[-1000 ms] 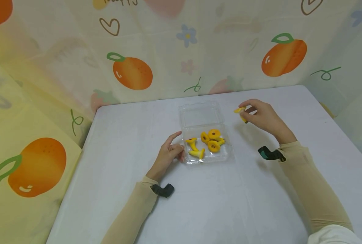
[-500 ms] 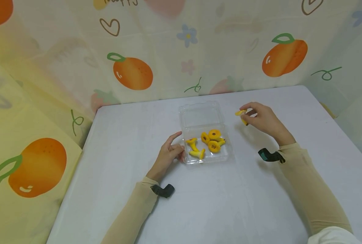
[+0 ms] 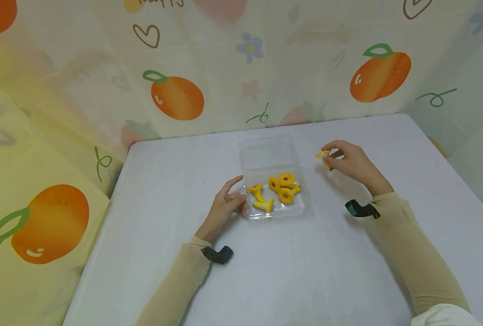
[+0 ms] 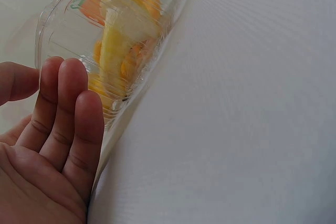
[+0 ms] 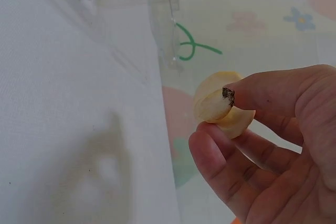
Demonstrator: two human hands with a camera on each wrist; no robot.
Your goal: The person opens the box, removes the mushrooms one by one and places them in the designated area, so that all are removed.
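Note:
A clear plastic clamshell box (image 3: pixel 274 213) lies with its lid folded back on the table, holding several yellow trumpet-shaped mushrooms (image 3: pixel 286 195). My left hand (image 3: pixel 222 208) rests against the box's left side, its fingertips touching the wall; in the left wrist view these fingers (image 4: pixel 63 111) are nearly straight. To the right of the box and above the table, my right hand (image 3: pixel 353 160) pinches one yellow mushroom (image 5: pixel 214 104) between thumb and fingers. Its dark stem end faces the right wrist camera.
A white-covered table (image 3: pixel 290 280) extends around the box. Behind it hangs a fruit-patterned cloth (image 3: pixel 217 68), which continues along the left and right sides. Each sleeve carries a dark wrist mount, such as the left one (image 3: pixel 218 255).
My right hand has moved slightly down and toward me, still pinching the mushroom. My left hand, the box and the mushrooms in it have stayed put.

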